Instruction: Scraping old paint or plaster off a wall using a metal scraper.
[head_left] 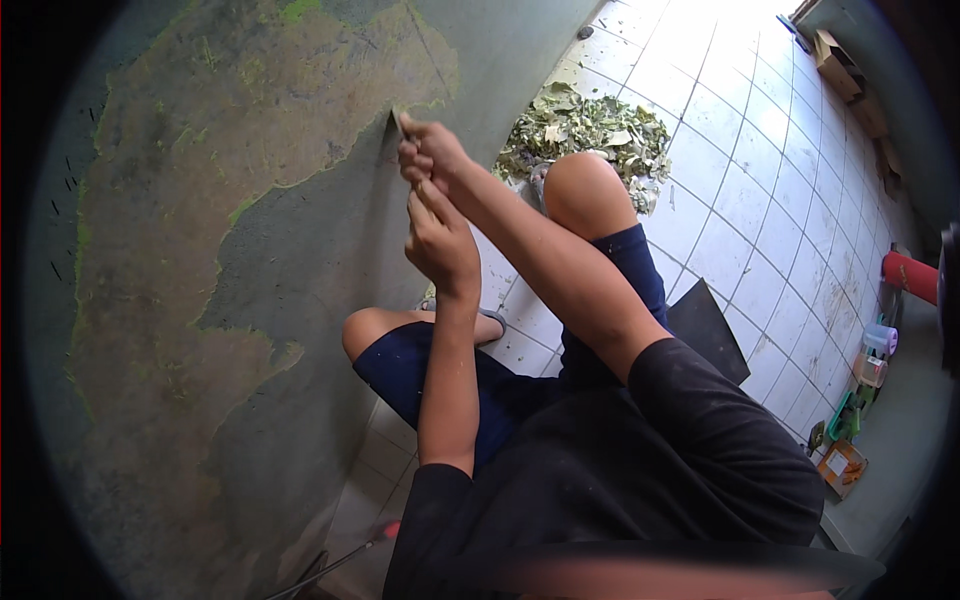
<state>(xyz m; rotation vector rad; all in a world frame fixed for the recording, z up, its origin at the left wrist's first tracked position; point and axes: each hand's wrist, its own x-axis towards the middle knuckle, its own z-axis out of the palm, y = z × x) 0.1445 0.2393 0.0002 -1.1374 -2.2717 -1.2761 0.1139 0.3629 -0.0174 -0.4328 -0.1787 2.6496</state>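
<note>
A scraper with a thin blade meets the grey-green painted wall at the ragged border of a bare brownish patch. My right hand is closed round the scraper close behind its blade. Just below, my left hand is closed too, its fingertips up against the right hand at what looks like the handle's lower end. Most of the handle is hidden by my fingers. Bright yellow-green paint edges outline the bare patch.
A heap of peeled paint flakes lies on the white tiled floor by my right knee. A dark flat sheet is beside my thigh. Cardboard boxes, a red cylinder and several small containers line the far right wall.
</note>
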